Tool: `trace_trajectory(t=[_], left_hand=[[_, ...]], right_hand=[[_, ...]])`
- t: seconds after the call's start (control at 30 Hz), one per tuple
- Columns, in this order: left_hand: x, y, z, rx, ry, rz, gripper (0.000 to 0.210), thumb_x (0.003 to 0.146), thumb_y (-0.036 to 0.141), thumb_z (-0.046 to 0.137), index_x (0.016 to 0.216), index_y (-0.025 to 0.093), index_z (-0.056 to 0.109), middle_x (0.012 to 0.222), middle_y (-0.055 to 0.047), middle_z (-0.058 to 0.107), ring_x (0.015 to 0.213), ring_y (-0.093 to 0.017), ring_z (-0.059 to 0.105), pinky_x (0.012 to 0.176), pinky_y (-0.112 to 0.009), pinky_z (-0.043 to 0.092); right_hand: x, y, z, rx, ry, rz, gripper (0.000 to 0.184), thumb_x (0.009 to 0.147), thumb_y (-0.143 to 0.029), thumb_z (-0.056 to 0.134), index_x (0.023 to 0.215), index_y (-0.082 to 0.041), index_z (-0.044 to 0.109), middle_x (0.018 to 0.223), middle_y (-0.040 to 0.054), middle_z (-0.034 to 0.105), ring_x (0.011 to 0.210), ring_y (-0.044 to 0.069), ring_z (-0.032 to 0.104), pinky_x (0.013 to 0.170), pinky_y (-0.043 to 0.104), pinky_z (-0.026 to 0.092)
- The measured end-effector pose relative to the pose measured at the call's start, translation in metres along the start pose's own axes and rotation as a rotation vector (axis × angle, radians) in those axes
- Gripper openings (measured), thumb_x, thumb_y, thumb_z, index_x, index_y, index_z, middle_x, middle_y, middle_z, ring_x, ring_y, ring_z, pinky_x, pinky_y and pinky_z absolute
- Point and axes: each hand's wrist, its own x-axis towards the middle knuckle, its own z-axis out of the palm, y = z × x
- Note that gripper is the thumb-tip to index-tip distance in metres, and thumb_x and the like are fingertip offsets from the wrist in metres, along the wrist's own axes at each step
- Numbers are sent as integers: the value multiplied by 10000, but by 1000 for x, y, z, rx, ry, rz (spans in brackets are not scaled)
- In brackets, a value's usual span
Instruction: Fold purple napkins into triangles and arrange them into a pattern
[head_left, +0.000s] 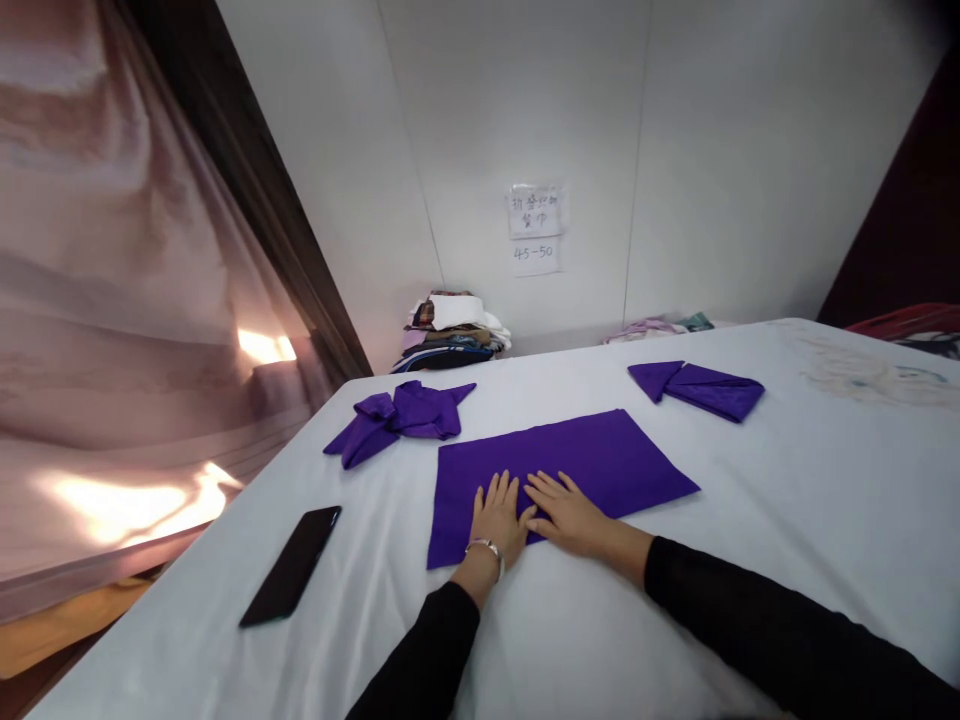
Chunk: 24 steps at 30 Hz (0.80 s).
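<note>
A purple cloth napkin [577, 450] lies flat as a wide rectangle on the white-covered table [570, 640]. Both hands rest on its near edge, side by side, thumbs close together. My left hand [499, 520], with a bracelet at the wrist, lies flat with fingers stretched forward. My right hand [566, 512] is also flat, its fingers pointing to the left and away from me. Neither hand grips anything. Beyond the napkin to the left sits a purple folded napkin with pointed ends [420, 412]. At the back right lies another folded purple napkin [705, 388].
A black phone [292, 567] lies on the table at the left. Stacked clothes [454, 330] stand behind the table against the white wall [525, 120], which bears paper signs [535, 225]. A pink curtain [135, 300] hangs along the left side.
</note>
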Motion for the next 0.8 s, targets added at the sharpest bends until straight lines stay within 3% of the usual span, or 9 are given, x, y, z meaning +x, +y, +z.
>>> trace_trajectory(t=[0.13,0.33,0.47,0.67,0.73,0.8], left_hand=[[-1,-9,-1,29,5,-6,616,866,533,259,1366,178,327,1459,-65,260,1357,-245,143,1095,-477,108],[0,-8,0,16,2,-15,643,860,558,246,1371,174,318,1467,-60,235,1360,-238,126,1097,-474,84],[0,-20,-1,17,-13,-46,674,844,592,257,1375,179,308,1470,-62,223,1359,-243,129,1096,-467,86],[-12,-81,-12,118,9,-283,686,842,599,241,1378,172,291,1470,-76,227,1356,-261,137,1078,-496,127],[-13,-90,-17,141,24,-341,671,847,584,248,1369,166,304,1466,-95,235,1352,-269,151,1069,-511,126],[-6,-83,-21,140,36,-337,642,856,557,261,1359,161,321,1464,-105,238,1351,-269,154,1067,-516,114]], right_hand=[[-23,39,-12,-59,7,107,673,856,-621,251,1397,-222,280,1466,81,223,1348,250,133,1069,492,67],[-86,125,-38,-225,90,455,663,858,-624,212,1397,-244,278,1467,55,226,1345,254,146,1063,509,120],[-114,156,-42,-281,81,534,664,856,-616,204,1403,-244,259,1472,38,213,1349,246,125,1063,516,134],[-107,154,-44,-319,85,523,663,840,-618,247,1371,-232,341,1457,74,256,1339,294,151,1041,570,133],[-86,136,-44,-314,115,454,688,833,-636,248,1368,-216,350,1460,84,247,1341,296,140,1050,559,105],[-56,109,-41,-252,123,343,708,838,-645,228,1388,-207,308,1464,81,236,1345,275,133,1066,519,89]])
